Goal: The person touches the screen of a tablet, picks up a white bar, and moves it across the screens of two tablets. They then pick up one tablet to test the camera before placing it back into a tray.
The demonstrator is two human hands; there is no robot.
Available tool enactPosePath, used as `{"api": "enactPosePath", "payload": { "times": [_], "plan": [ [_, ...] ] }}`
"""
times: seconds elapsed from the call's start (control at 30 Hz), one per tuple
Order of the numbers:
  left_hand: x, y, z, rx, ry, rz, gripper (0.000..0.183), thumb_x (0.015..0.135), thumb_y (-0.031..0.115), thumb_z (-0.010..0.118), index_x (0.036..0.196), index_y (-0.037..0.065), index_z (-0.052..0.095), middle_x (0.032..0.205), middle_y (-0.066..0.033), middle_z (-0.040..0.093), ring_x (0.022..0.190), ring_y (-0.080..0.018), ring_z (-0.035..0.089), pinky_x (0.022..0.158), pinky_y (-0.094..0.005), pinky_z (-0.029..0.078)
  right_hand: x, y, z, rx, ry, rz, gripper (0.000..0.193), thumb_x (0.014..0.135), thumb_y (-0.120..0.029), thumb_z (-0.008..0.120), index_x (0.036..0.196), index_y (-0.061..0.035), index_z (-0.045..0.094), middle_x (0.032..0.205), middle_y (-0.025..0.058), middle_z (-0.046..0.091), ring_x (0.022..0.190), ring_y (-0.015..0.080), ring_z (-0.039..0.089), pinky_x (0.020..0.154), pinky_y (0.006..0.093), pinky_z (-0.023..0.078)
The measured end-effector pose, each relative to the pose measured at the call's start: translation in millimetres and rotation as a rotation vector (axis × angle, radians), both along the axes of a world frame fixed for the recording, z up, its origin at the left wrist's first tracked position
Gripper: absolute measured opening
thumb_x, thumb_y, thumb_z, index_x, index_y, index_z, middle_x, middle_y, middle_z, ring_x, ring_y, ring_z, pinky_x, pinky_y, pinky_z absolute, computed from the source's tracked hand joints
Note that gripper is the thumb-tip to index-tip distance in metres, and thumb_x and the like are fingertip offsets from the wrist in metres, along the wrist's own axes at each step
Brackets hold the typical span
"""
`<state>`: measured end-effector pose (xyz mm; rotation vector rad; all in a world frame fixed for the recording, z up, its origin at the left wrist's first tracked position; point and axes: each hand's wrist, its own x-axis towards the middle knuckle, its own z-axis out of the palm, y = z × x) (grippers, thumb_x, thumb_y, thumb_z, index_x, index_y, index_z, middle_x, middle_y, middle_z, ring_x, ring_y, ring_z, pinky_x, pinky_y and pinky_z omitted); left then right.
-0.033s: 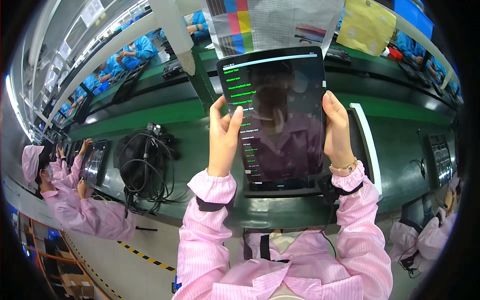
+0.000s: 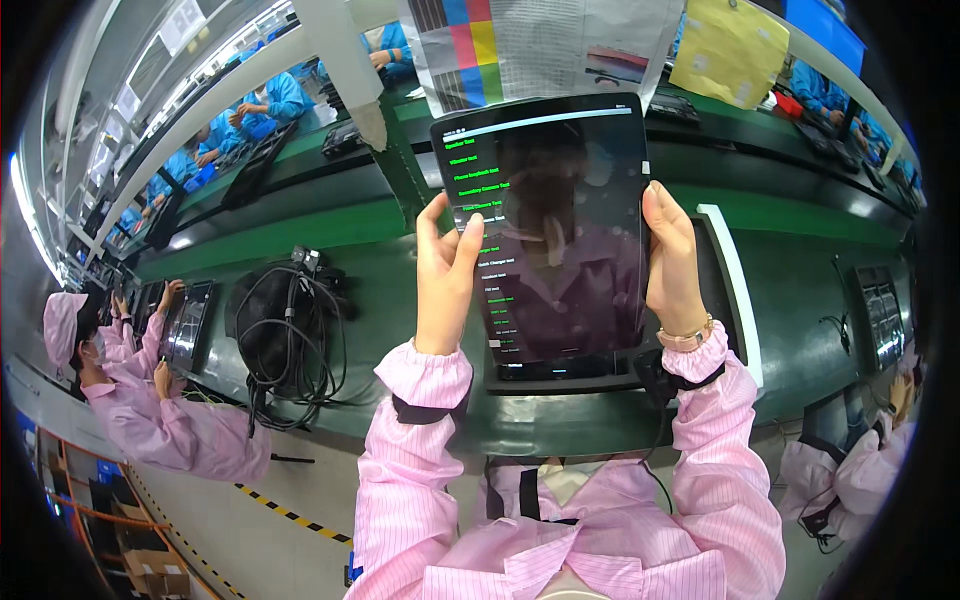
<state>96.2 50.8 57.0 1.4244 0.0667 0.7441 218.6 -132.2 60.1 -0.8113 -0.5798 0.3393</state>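
Held up between both my hands is a black tablet (image 2: 570,250), its dark screen showing a column of green and white text lines down the left side. My left hand (image 2: 446,275) grips its left edge, the thumb lying over the glass at the list. On the opposite edge, my right hand (image 2: 674,262) is closed round the frame, with the thumb along the side and the other fingers hidden behind. Below the tablet, another dark device with a lit lower edge (image 2: 560,372) lies on the green bench (image 2: 390,310), mostly covered by it.
A heap of black cables (image 2: 290,340) sits left on the bench. A white strip (image 2: 735,295) stands right of my hand. Printed sheets (image 2: 540,50) and a yellow bag (image 2: 732,52) hang ahead. A pink-clad co-worker (image 2: 150,390) works at left; blue-clad people sit beyond the line.
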Motion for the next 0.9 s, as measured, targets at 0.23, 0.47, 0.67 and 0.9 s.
{"api": "enactPosePath", "payload": {
  "times": [0.23, 0.47, 0.67, 0.9],
  "plan": [
    [-23.6, -10.3, -23.6, -0.061, 0.048, -0.048, 0.061, 0.093, 0.021, 0.051, 0.140, 0.006, 0.016, 0.118, -0.0145, 0.056, 0.100, -0.0149, 0.055, 0.082, -0.0245, 0.043, -5.1, -6.6, 3.9, 0.029, 0.023, 0.003, 0.017, 0.096, -0.021, 0.049, 0.084, -0.0087, 0.048, 0.075, -0.0065, 0.048, 0.067, -0.0003, 0.045, 0.060, 0.0164, 0.038],
    [-52.7, -36.3, -50.3, 0.014, 0.013, -0.164, 0.083, 0.086, 0.002, 0.049, 0.146, 0.012, -0.007, 0.140, -0.0205, 0.032, 0.115, -0.0252, 0.049, 0.094, -0.0334, 0.043, -0.4, -12.5, 6.7, -0.008, -0.030, -0.053, 0.019, 0.096, -0.022, 0.049, 0.083, -0.0089, 0.048, 0.074, -0.0073, 0.046, 0.065, -0.0006, 0.042, 0.059, 0.0168, 0.036],
    [-67.6, -33.5, -60.3, -0.007, 0.070, -0.235, 0.093, 0.086, 0.017, 0.058, 0.144, 0.020, -0.014, 0.128, -0.0293, 0.041, 0.094, -0.0270, 0.061, 0.070, -0.0378, 0.058, -12.7, -10.8, 21.2, 0.063, -0.016, 0.021, 0.018, 0.096, -0.022, 0.050, 0.084, -0.0081, 0.049, 0.076, -0.0064, 0.048, 0.069, -0.0001, 0.045, 0.063, 0.0175, 0.038],
    [-79.0, -30.6, -52.4, -0.054, 0.059, -0.298, 0.088, 0.085, -0.003, 0.051, 0.146, 0.018, -0.009, 0.136, -0.0186, 0.037, 0.112, -0.0243, 0.052, 0.078, -0.0328, 0.054, -21.8, -8.2, 31.2, 0.066, -0.014, 0.001, 0.019, 0.096, -0.023, 0.049, 0.088, -0.0058, 0.051, 0.086, -0.0007, 0.056, 0.076, 0.0049, 0.051, 0.070, 0.0211, 0.042]
  ]
}}
